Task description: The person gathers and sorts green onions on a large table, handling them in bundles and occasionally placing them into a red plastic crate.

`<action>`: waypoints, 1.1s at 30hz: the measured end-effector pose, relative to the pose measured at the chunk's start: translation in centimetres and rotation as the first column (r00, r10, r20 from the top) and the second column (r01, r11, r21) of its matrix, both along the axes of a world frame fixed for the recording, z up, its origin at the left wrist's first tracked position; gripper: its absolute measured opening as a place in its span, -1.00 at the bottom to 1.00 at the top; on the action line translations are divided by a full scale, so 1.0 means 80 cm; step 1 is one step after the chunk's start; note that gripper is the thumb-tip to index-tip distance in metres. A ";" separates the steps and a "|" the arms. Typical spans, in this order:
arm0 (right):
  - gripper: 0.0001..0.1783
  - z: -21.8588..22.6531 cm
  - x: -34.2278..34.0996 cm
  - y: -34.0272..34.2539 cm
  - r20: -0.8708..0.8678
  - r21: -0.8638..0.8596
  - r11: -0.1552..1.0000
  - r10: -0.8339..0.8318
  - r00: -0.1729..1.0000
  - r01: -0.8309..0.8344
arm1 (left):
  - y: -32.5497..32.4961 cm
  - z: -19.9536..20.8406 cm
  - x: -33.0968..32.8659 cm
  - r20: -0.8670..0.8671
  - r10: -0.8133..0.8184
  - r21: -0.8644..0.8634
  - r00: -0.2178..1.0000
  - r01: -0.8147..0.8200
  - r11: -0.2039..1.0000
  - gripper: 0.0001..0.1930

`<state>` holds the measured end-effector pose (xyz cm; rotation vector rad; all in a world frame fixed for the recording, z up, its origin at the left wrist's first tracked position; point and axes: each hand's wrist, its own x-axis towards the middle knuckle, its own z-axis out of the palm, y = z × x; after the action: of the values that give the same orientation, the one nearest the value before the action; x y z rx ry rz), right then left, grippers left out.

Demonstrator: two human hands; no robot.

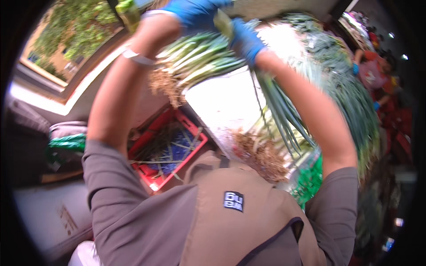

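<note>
Leek [225, 25] — pale green stalk, blurred — long dark leaves [284, 113] hanging

Left hand [197, 13], motion-blurred, cut by the upper edge, fingers indistinct; right hand [247, 43], likewise blurred, grip unreadable; pale stalk [224, 25] between them, smeared, holding hand uncertain; red crate [191, 124], left end partly behind the left arm [111, 111]; green plastic [308, 179], partly behind the right sleeve [336, 204]; people [372, 73] at far right, too small for detail

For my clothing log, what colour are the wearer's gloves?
Blue, on both the left hand and the right hand, in the head view.
</note>
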<state>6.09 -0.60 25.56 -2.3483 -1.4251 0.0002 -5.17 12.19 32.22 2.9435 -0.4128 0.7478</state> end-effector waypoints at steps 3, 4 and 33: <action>-0.79 0.153 0.113 -0.146 -0.250 0.298 0.954 0.054 0.967 0.024 | -0.050 0.033 -0.021 0.312 0.136 -0.114 0.940 -0.105 0.988 -0.68; -0.70 0.185 0.146 -0.182 -0.385 0.325 0.945 0.097 0.918 0.036 | -0.035 0.008 -0.026 0.163 0.403 -0.182 0.900 -0.375 0.909 -0.64; -0.57 0.303 -0.040 -1.016 -0.589 0.788 -0.190 -0.512 0.626 0.585 | -0.314 -0.261 0.175 -0.633 -0.310 -0.300 0.710 0.144 0.943 -0.80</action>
<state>2.89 -81.89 49.80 -1.4099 0.0990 -0.8675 8.84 -12.90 11.34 2.6139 -0.5524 -0.3070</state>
